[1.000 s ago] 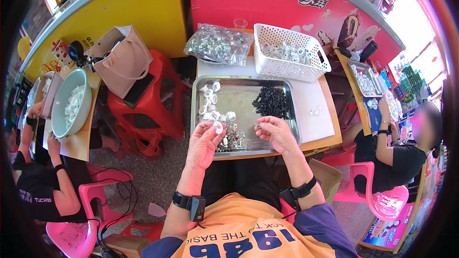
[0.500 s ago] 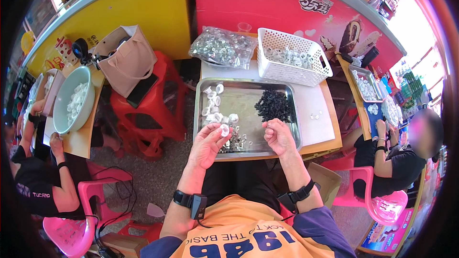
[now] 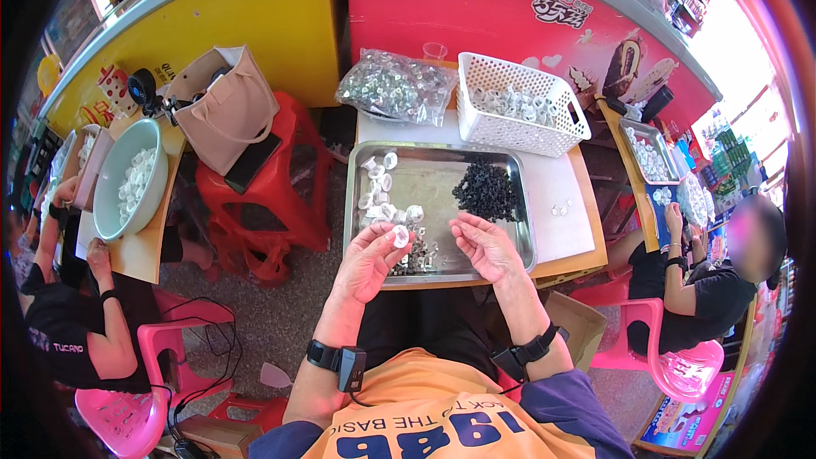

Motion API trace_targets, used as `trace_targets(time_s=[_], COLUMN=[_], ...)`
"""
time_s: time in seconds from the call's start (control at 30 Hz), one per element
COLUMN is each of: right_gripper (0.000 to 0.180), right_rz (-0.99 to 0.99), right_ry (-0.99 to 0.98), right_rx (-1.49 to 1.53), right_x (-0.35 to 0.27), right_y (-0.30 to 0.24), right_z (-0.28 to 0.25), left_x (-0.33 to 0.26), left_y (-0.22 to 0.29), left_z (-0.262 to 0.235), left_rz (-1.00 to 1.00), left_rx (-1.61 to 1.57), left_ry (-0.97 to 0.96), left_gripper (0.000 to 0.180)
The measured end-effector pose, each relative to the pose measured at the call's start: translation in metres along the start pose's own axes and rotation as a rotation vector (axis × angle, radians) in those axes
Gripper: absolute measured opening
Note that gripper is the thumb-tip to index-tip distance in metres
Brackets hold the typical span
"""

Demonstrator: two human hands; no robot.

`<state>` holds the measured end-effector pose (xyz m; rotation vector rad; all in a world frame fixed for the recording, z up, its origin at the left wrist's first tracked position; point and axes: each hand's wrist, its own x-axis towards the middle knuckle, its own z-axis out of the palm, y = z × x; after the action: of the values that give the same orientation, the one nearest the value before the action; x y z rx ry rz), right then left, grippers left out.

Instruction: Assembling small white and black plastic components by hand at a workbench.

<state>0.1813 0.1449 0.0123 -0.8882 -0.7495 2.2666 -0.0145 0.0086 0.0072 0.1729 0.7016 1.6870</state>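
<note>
My left hand [image 3: 371, 257] pinches a small white round plastic part [image 3: 401, 236] between thumb and fingertips, above the near left of a metal tray [image 3: 442, 275]. To its right, my right hand [image 3: 489, 248] hovers over the tray with fingers stretched out and somewhat apart; I make out nothing in it. Beyond that hand lies a heap of small black pieces [image 3: 486, 189]. Several white round parts [image 3: 378, 183] are scattered along the tray's left side. Small dark and clear bits [image 3: 418, 257] lie near the left hand, partly hidden by it.
Behind the tray are a clear bag of small parts [image 3: 395, 87] and a white perforated basket [image 3: 520, 129]. A red stool [image 3: 263, 195] with a beige bag [image 3: 225, 102] stands left. People work at side tables; a green basin [image 3: 132, 178] sits on the left one.
My right hand has shifted a little left, away from the black heap, and its curled fingers have straightened. My left hand still holds the white part in nearly the same place.
</note>
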Motion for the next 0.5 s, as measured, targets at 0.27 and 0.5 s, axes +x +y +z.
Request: trace_targets(time_s=[0.27,0.5], right_gripper=[0.019,0.014], right_rz=[0.157,0.114], right_ry=[0.021,-0.050], right_rx=[0.230,0.211], right_x=[-0.002,-0.015], right_y=[-0.003,-0.003], right_z=[0.005,0.024], left_x=[-0.001,-0.017], left_y=[0.002,0.006], left_z=[0.016,0.032], left_rz=[-0.050,-0.045], left_rx=[0.020,-0.079], left_ry=[-0.044,-0.118], left_gripper=[0.009,0.009])
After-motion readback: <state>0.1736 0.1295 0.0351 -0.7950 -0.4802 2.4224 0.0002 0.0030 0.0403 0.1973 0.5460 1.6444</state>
